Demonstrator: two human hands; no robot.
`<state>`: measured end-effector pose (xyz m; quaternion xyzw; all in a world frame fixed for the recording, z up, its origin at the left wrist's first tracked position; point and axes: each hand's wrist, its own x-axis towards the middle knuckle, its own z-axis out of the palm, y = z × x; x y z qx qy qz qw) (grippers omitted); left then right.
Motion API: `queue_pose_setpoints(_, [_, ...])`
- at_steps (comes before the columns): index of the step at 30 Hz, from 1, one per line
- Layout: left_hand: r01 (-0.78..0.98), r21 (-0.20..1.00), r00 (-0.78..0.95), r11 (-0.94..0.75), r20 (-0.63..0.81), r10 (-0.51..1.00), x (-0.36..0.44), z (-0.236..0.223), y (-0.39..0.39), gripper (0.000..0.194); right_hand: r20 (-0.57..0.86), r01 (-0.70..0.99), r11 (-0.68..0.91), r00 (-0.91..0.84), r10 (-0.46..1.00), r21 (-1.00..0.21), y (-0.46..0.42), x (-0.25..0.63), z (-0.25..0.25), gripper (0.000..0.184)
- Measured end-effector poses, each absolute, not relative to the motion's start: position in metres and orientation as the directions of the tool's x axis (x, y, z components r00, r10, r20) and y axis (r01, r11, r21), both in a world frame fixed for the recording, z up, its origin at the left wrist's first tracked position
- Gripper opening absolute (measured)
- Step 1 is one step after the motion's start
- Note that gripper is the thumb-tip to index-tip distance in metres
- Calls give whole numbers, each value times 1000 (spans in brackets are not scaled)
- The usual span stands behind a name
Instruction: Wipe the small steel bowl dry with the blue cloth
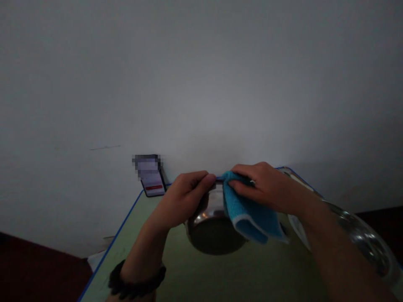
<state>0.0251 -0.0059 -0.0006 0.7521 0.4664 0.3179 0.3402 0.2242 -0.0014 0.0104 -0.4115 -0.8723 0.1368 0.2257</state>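
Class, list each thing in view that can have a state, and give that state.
Left hand: closed on the metal pot.
Right hand: closed on the blue cloth.
Metal pot: held; whether upright is unclear.
Blue cloth: bunched above, hanging loose below.
Phone: leaning on the wall, screen lit.
Dark wristband: worn.
Shiny metalware: partly hidden.

Can't read any text here tbh, even the black-edged rectangular phone [153,178] looks too blurry to me.
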Motion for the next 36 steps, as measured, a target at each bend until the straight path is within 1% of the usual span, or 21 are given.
queue_pose_setpoints(4, [316, 921, 183, -229, 178, 967, 20, -3, -3, 35, 299, 665, 581, -499, 813, -469, 0, 239, 11, 26])
queue_pose_setpoints(6, [265, 943, 164, -201, 161, 973, 18, -3, -3, 34, 301, 676, 565, -479, 824, -472, 0, 241, 11, 26])
queue_pose_setpoints(8, [299, 933, 223, -202, 138, 965, 19, -3, -4, 34, 295, 675, 564, -481, 825, -475, 0, 238, 10, 25])
queue_pose_setpoints(12, [447, 846, 433, -290, 79, 898, 23, -2, -5, 35, 257, 653, 578, -525, 811, -490, 0, 228, 8, 24])
queue_pose_setpoints(15, [478, 821, 456, -314, 74, 887, 26, -2, -6, 35, 242, 641, 581, -540, 806, -501, 1, 225, 6, 24])
queue_pose_setpoints(18, [446, 849, 420, -282, 80, 904, 25, 0, -6, 36, 233, 616, 591, -564, 792, -520, 3, 228, 5, 24])
queue_pose_setpoints(20, [412, 878, 363, -244, 88, 928, 25, 0, -5, 36, 234, 606, 591, -565, 791, -533, 3, 233, 5, 25])
queue_pose_setpoints(24, [277, 940, 204, -199, 144, 968, 25, -4, -4, 35, 245, 623, 550, -509, 825, -557, 2, 244, 6, 29])
queue_pose_setpoints(27, [206, 959, 154, -195, 165, 974, 27, -7, -4, 35, 255, 631, 530, -476, 841, -567, 1, 247, 8, 29])
queue_pose_setpoints(29, [219, 956, 182, -193, 154, 971, 29, -8, -4, 36, 263, 636, 536, -477, 839, -556, 0, 244, 8, 28])
queue_pose_setpoints(31, [268, 944, 260, -195, 124, 958, 29, -7, -6, 35, 255, 637, 554, -504, 825, -536, -1, 239, 9, 26])
queue_pose_setpoints(34, [373, 896, 388, -242, 86, 918, 29, -4, -7, 35, 230, 638, 582, -550, 803, -505, 0, 230, 7, 22])
queue_pose_setpoints(36, [436, 856, 420, -278, 80, 904, 29, -3, -8, 36, 220, 642, 588, -562, 797, -491, 1, 226, 5, 22])
